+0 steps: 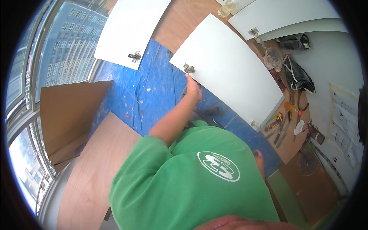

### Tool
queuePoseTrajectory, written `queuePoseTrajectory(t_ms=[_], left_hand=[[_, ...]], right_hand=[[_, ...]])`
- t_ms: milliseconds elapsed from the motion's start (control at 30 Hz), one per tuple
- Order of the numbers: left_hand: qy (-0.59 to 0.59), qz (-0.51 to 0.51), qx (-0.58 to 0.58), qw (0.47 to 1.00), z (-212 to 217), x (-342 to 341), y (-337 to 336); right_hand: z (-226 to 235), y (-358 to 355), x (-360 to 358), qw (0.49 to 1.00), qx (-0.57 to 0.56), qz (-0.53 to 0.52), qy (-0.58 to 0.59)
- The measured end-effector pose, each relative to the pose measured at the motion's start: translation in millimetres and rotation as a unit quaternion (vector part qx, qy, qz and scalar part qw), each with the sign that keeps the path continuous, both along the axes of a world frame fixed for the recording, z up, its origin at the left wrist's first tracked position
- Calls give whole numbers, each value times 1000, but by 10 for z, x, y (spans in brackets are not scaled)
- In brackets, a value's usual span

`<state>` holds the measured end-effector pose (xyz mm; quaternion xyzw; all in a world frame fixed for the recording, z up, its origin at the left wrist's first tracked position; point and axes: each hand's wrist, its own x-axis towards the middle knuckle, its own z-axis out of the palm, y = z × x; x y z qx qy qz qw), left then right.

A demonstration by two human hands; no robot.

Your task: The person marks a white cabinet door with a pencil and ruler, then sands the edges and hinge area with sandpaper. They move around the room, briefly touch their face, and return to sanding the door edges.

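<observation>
A hand on a white door panel

On the left, another white panel (128, 28) with a metal hinge (134, 56) lies on the blue sheet (149, 92). In the middle, the left hand (193, 89) reaches out and touches the near edge of a big white door panel (230, 69), just below its metal hinge (189, 68); I cannot tell how the fingers are set. The right hand (259, 157) peeks out past the green shirt (191, 180), fingers hidden. Tools (281, 122) lie on the floor at the right.
</observation>
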<state>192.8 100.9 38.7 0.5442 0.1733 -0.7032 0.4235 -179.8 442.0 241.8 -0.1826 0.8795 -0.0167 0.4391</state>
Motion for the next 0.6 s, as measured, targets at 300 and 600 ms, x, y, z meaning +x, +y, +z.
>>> queuePoseTrajectory(t_ms=[300,600], left_hand=[[-381,-136,-169,899,-553,1007,-350],[-599,-186,-238,741,-681,1360,-496]], right_hand=[[-26,158,83,999,-5,-30,22],[-192,580,158,989,-23,-141,22]])
